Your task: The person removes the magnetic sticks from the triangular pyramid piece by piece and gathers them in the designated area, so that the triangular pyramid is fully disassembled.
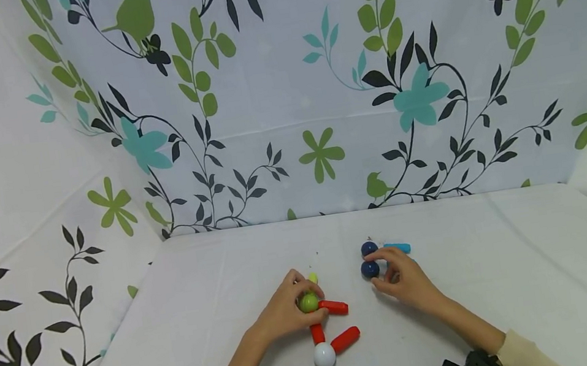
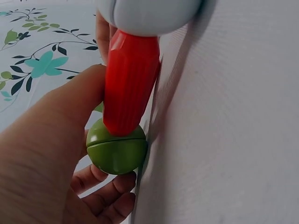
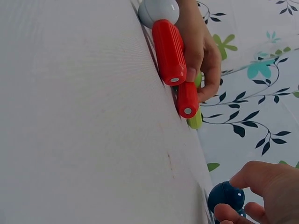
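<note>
My left hand [image 1: 287,307] holds a glossy green ball [image 1: 309,302], fingers curled round its far side and thumb by the red stick [image 1: 334,307] on its right. Another red stick [image 2: 131,84] runs from the green ball to a white ball [image 1: 324,356]. From the white ball a third red stick [image 1: 346,340] points away to the right. A yellow-green stick [image 1: 313,277] shows beyond my left fingers. Farther right, my right hand [image 1: 406,279] pinches the nearer dark blue ball [image 1: 370,269] between thumb and index finger. A second dark blue ball [image 1: 369,249] sits right behind it.
A light blue stick [image 1: 398,248] lies just beyond my right hand. Everything rests on a white-covered table [image 1: 473,233]. A patterned cloth [image 1: 270,87] with leaves and birds hangs behind its back edge. Silver discs show on the red sticks' free ends in the right wrist view.
</note>
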The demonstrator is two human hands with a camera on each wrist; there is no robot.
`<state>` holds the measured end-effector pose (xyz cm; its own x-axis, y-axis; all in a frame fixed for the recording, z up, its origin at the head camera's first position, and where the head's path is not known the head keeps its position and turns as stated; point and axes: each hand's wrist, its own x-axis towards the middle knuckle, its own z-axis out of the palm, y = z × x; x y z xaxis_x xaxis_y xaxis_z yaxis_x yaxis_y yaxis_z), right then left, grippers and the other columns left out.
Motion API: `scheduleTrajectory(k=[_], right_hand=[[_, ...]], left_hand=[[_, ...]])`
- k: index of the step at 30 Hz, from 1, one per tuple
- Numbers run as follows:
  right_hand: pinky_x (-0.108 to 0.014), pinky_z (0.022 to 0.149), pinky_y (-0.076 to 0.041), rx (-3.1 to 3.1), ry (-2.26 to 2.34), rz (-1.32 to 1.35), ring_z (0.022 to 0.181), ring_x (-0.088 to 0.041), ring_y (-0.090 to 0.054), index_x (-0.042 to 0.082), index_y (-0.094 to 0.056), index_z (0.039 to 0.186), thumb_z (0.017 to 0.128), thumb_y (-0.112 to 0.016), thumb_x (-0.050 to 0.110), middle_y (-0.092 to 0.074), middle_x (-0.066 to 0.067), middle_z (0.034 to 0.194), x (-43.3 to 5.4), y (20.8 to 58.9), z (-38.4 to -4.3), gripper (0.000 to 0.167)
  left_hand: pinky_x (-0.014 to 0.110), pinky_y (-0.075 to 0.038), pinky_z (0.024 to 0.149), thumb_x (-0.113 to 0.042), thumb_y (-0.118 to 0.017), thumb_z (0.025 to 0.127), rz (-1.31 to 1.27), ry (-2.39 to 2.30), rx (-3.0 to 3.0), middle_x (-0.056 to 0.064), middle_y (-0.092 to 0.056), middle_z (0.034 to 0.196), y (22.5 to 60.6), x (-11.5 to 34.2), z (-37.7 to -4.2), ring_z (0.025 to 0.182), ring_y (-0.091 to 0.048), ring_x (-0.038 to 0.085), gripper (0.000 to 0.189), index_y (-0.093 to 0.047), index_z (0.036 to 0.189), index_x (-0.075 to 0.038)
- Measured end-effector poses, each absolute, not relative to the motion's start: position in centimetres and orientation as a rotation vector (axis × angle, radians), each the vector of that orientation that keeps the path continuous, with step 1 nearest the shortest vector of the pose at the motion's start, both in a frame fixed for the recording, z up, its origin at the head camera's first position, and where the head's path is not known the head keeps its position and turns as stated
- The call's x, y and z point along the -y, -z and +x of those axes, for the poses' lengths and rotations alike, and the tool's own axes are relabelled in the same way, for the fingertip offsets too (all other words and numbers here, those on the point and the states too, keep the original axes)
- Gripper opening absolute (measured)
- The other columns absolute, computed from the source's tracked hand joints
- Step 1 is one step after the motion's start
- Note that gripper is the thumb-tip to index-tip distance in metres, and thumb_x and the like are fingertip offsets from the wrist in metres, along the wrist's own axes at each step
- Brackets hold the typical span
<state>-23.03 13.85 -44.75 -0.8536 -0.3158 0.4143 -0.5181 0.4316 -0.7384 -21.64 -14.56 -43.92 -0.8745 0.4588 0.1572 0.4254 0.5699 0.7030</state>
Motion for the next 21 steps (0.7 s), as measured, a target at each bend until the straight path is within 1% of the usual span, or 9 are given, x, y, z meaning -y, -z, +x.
scheduleTrajectory(k=[5, 7, 10, 13, 16, 18, 21], right_hand=[[-0.022, 0.056, -0.048, 2.405, -1.403, 0.780, 0.065, -0.005, -0.054, 0.003, -0.064, 0.117, 0.082, -0.073, -0.001, -0.056, -0.019, 0.121, -13.9, 44.7, -22.8, 0.036], [-0.022, 0.056, -0.049, 2.395, -1.398, 0.788, 0.065, -0.005, -0.054, 0.003, -0.064, 0.116, 0.083, -0.073, -0.001, -0.057, -0.018, 0.119, -13.8, 44.6, -22.7, 0.034], [-0.022, 0.055, -0.049, 2.377, -1.384, 0.807, 0.064, -0.004, -0.054, 0.002, -0.065, 0.113, 0.084, -0.072, 0.000, -0.060, -0.016, 0.111, -13.7, 44.3, -22.4, 0.030], [-0.022, 0.054, -0.050, 2.343, -1.380, 0.876, 0.065, -0.005, -0.055, 0.001, -0.065, 0.111, 0.084, -0.071, -0.002, -0.063, -0.014, 0.104, -13.6, 44.0, -22.1, 0.027], [-0.023, 0.055, -0.051, 2.315, -1.403, 0.965, 0.065, -0.006, -0.056, 0.000, -0.065, 0.109, 0.084, -0.071, -0.004, -0.064, -0.015, 0.100, -13.3, 43.8, -21.9, 0.026], [-0.023, 0.055, -0.051, 2.311, -1.415, 1.023, 0.065, -0.007, -0.057, -0.001, -0.065, 0.108, 0.084, -0.070, -0.004, -0.065, -0.016, 0.098, -13.0, 43.8, -21.7, 0.025], [-0.023, 0.056, -0.052, 2.357, -1.430, 1.079, 0.066, -0.007, -0.057, 0.001, -0.065, 0.108, 0.086, -0.070, 0.000, -0.065, -0.015, 0.096, -12.6, 43.8, -21.4, 0.022]], left_hand=[[0.023, -0.048, 0.075, -0.027, -0.075, 0.082, 0.768, -1.222, -2.725, -0.002, -0.047, 0.097, 43.7, 14.5, -21.6, 0.093, -0.050, 0.014, 0.013, -0.070, 0.091, -0.020], [0.023, -0.047, 0.075, -0.027, -0.075, 0.083, 0.768, -1.215, -2.724, -0.003, -0.047, 0.097, 43.6, 14.4, -21.5, 0.093, -0.050, 0.014, 0.013, -0.070, 0.093, -0.019], [0.022, -0.045, 0.074, -0.028, -0.075, 0.085, 0.771, -1.216, -2.705, -0.003, -0.047, 0.098, 43.5, 14.1, -21.4, 0.092, -0.049, 0.013, 0.015, -0.071, 0.095, -0.018], [0.023, -0.044, 0.072, -0.030, -0.074, 0.086, 0.786, -1.226, -2.669, -0.004, -0.048, 0.098, 43.4, 13.8, -21.4, 0.089, -0.048, 0.013, 0.019, -0.072, 0.099, -0.017], [0.022, -0.045, 0.072, -0.031, -0.073, 0.086, 0.804, -1.245, -2.636, -0.005, -0.050, 0.098, 43.5, 13.7, -21.4, 0.089, -0.048, 0.012, 0.021, -0.072, 0.102, -0.016], [0.023, -0.045, 0.073, -0.028, -0.072, 0.087, 0.834, -1.259, -2.624, -0.005, -0.051, 0.097, 43.6, 13.8, -21.5, 0.088, -0.048, 0.012, 0.020, -0.072, 0.103, -0.016], [0.023, -0.044, 0.074, -0.021, -0.069, 0.087, 0.889, -1.282, -2.611, -0.005, -0.053, 0.097, 44.0, 14.1, -21.7, 0.088, -0.048, 0.011, 0.018, -0.072, 0.104, -0.016]])
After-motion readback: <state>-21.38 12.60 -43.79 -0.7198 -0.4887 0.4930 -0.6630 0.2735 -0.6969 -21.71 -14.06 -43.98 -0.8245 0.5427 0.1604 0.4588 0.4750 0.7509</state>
